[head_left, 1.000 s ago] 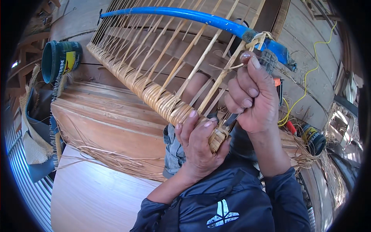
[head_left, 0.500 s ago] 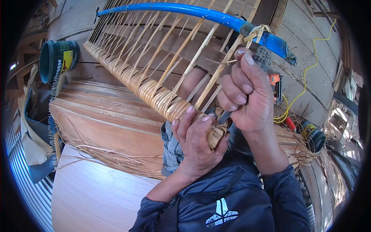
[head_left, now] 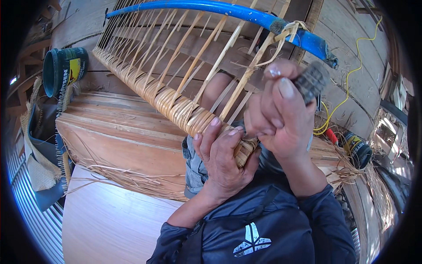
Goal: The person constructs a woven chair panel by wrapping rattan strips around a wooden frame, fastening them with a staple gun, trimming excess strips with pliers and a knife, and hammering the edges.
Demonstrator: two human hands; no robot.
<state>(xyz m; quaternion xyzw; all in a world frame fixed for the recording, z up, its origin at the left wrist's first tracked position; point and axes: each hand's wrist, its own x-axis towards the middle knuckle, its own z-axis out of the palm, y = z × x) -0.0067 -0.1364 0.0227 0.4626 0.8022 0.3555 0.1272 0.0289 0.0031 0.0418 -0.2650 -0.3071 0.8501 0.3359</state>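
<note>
My left hand [head_left: 224,160] grips the near end of the cane-wrapped rail [head_left: 169,100] of a woven frame. Thin upright rods [head_left: 210,79] run from this rail past a curved blue tube [head_left: 202,9], which has pale cane strips [head_left: 291,28] knotted near its right end. My right hand [head_left: 281,116] is closed around a tool with a dark grey, ridged handle [head_left: 311,80], just right of my left hand and over the rail's end. The tool's lower part is mostly hidden by my fingers, and the handle is blurred.
A green bucket [head_left: 55,72] lies on its side at left, above hanging mesh [head_left: 39,167]. Wooden boards [head_left: 110,130] with loose cane strips and a pale panel [head_left: 114,220] lie below. At right are a dark green pail [head_left: 356,156] and yellow cord [head_left: 358,53].
My right hand and tool have shifted, tilting rightward, and the grey handle now blurs with motion. The frame sits slightly higher and further left in the picture. My left hand keeps its grip.
</note>
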